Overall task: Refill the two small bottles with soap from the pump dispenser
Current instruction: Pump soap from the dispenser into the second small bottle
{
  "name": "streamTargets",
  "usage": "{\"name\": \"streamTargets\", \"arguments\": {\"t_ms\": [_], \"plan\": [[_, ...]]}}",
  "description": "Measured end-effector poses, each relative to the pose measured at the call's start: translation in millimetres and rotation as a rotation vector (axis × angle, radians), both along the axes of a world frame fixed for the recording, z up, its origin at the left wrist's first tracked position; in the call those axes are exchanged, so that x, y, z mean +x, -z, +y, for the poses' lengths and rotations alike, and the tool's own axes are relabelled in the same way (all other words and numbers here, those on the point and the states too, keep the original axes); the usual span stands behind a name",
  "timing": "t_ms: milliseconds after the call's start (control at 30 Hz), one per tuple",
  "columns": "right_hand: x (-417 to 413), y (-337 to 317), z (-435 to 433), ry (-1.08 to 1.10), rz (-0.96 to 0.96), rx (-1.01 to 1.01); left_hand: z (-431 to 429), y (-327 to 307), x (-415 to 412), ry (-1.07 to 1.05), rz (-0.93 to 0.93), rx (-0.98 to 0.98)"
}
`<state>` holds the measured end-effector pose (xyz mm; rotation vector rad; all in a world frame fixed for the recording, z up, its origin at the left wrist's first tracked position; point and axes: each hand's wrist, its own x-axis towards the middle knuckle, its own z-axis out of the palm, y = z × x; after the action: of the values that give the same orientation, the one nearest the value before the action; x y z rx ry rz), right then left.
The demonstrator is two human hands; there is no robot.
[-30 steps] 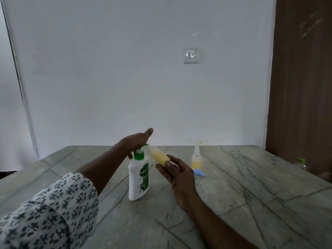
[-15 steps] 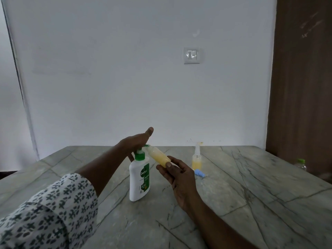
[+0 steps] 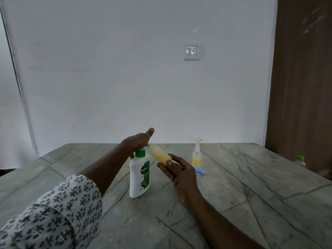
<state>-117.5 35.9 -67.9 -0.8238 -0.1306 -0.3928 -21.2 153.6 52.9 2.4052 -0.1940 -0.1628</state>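
Hardly anything moves across this last second, and that is the story: the left hand (image 3: 136,141) stays flat on top of the dispenser (image 3: 139,177), fingers stretched out rather than curled, pressing on the pump head at centre frame. The right hand (image 3: 179,169) keeps its grip on the bottle (image 3: 159,155), thumb and fingers closed round its lower end, the bottle tilted with its mouth up at the spout under the left palm. The dispenser stands upright on the bench (image 3: 251,194), just left of centre, and has not shifted. The bottle shows yellow soap along most of its length; I cannot tell whether the level has risen, and the meeting of mouth and spout is hidden by the left hand. So this reads as mid-pump on the first fill, a steady hold between strokes or at the bottom of one. To the right of centre the second bottle (image 3: 196,158) stands with its sprayer on and yellow only low down, a blue cap (image 3: 199,170) lying just in front of it. My judgement: one bottle is nearly there, and the second seems to be waiting for its top-up.
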Motion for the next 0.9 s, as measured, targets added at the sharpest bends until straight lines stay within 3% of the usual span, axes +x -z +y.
{"name": "streamTargets", "arguments": {"t_ms": [900], "plan": [[0.6,0.1,0.9,-0.044,0.003,0.042,8.1,-12.5,0.4,0.045,0.03,0.031]]}}
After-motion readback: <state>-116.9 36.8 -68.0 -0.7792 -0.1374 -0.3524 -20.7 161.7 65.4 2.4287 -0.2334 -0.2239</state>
